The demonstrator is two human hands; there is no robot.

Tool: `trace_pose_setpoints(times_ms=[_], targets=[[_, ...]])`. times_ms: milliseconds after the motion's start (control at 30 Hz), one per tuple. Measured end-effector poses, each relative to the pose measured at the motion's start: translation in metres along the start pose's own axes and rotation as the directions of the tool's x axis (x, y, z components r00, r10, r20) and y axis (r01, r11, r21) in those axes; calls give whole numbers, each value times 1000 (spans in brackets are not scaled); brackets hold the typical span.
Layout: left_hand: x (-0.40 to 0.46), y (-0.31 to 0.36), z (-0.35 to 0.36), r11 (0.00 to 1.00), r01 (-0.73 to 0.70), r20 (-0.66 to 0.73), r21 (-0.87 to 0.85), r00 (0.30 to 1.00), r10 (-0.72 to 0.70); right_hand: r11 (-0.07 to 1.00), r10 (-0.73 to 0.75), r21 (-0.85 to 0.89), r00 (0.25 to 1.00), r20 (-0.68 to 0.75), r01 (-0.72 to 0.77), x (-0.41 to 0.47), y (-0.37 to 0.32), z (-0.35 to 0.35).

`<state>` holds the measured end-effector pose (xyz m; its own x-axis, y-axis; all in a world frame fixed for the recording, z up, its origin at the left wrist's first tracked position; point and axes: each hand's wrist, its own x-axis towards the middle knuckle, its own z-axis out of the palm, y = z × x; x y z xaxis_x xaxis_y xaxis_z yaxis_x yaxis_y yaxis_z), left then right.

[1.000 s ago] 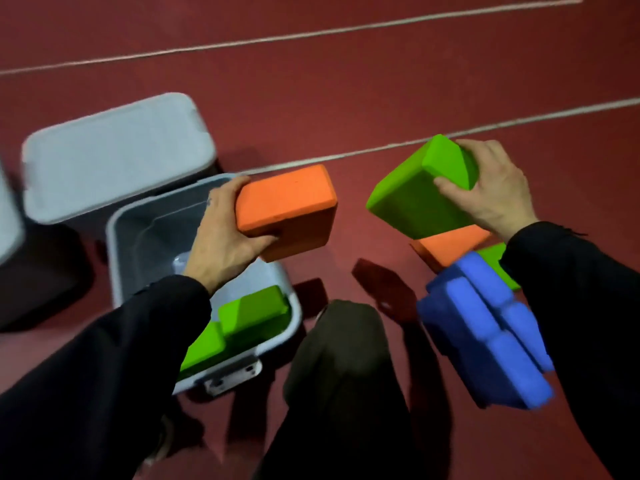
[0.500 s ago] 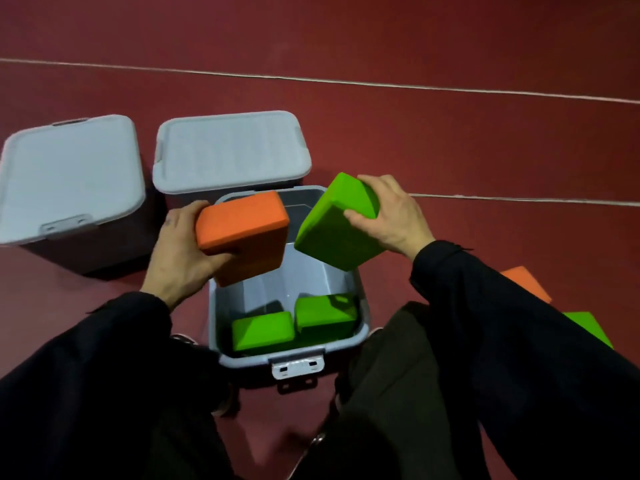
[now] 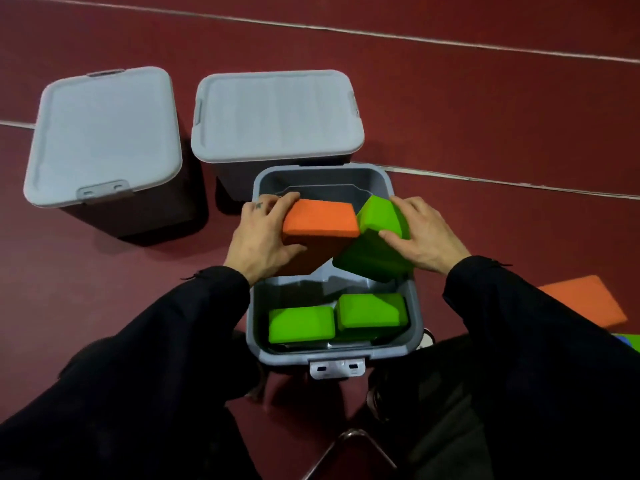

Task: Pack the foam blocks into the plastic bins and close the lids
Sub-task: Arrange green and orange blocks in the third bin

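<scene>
On the floor [image 3: 485,109], two lidded bins [image 3: 104,133] stand at the left and behind the open bin [image 3: 414,303], which has two green blocks [image 3: 301,323] along its near wall. The left hand [image 3: 258,237] is closed round an orange block [image 3: 320,220] and the right hand [image 3: 420,235] round a tilted green block [image 3: 375,244], both above the bin's far half and touching at a corner. To do this well, I judge each should be levelled and lowered in turn into the empty far side, flat against the wall, so the lid can seat; a spare orange block [image 3: 585,299] lies at the right.
</scene>
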<state>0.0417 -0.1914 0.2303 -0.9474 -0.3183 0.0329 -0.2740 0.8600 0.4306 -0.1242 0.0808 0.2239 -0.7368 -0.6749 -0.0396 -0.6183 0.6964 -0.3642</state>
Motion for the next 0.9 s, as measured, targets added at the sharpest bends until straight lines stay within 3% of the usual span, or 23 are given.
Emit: trace_pose_setpoints(times_ms=[233,367,467,667,900], targets=[[3,-27,19,1000,13,144,-6,990,-12,985,-170,7,985,35,170,4,21,10],[-7,-38,39,979,-83,298,184,954,25,958,-255,-86,950,181,274,6,18,36],[-16,-39,65,947,-141,362,288,932,28,952,-232,-132,932,279,277,5,23,57],[-31,-43,112,899,-88,491,428,858,-149,926,-195,-203,861,469,320,-1,31,98],[-24,-36,121,930,-65,517,363,844,-143,966,-143,-144,910,390,213,0,36,85]])
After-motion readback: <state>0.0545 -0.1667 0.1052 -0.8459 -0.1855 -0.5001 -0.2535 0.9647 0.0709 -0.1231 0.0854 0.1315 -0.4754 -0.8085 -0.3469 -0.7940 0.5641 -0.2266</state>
